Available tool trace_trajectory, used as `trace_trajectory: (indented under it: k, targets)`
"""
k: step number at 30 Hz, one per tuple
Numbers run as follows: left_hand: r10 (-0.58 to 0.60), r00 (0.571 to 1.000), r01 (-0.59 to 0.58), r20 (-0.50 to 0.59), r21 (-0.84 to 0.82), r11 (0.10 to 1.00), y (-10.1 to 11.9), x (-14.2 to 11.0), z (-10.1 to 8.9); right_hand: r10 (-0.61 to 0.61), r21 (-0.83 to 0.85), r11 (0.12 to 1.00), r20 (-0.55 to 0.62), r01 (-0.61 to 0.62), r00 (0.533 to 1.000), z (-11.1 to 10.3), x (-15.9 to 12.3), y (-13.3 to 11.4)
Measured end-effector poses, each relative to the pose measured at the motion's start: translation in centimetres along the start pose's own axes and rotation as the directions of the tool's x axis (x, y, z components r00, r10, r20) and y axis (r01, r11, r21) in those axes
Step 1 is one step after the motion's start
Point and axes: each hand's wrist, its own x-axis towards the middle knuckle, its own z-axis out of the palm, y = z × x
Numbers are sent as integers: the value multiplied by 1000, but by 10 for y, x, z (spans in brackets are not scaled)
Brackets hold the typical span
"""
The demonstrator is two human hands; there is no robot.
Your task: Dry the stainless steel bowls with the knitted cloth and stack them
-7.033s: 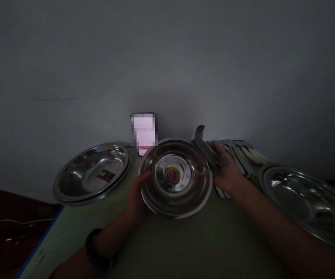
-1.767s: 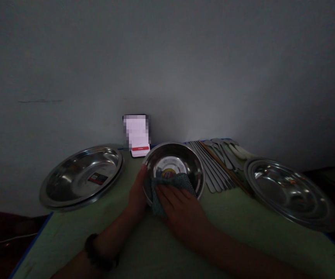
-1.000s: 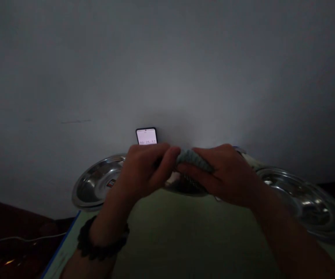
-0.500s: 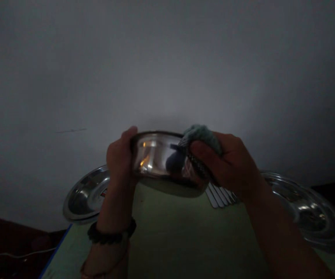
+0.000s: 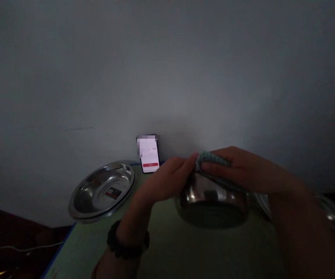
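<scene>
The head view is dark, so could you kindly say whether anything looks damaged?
Only a thin dark line on the wall, above the labelled dish, looks odd: it breaks a plain surface. Scratch or crack, I cannot tell.

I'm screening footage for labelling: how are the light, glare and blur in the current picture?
Head view: dim overall, with a soft shadow on the grey wall beside the black-edged rectangular phone, whose screen is bright and partly pixelated; head view: small glints on the shiny round metal bowl, its underside dark; head view: left hand and right hand look slightly soft.
</scene>
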Motion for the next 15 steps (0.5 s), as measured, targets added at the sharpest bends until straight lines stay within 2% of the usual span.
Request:
trace_trajectory:
  k: [1,3,5,8,10,13,15]
  targets:
    - [42,998,-39,-42,57,998,7,-3,1,-22,-19,1000,26,22,999,4,2,-2]
    - [45,993,-30,-112,134,991,16,-7,1,-51,-17,999,17,52,999,12,6,-8]
    - [40,981,-11,-190,147,989,17,-6,-2,-91,-30,996,-56,90,994,20,11,-12]
    - [-2,952,25,-307,69,997,9,-4,-14,-131,-39,991,-193,126,973,25,14,-15]
    - [-31,893,36,-448,3,999,3,-3,-24,-101,70,990,-264,124,959,26,14,-14]
    - [3,740,-5,-673,0,1000,-14,-3,-38,7,305,944,-404,127,915,27,15,-8]
    - [74,693,-59,-717,47,997,-29,-2,-45,80,383,913,-505,140,859,29,18,-4]
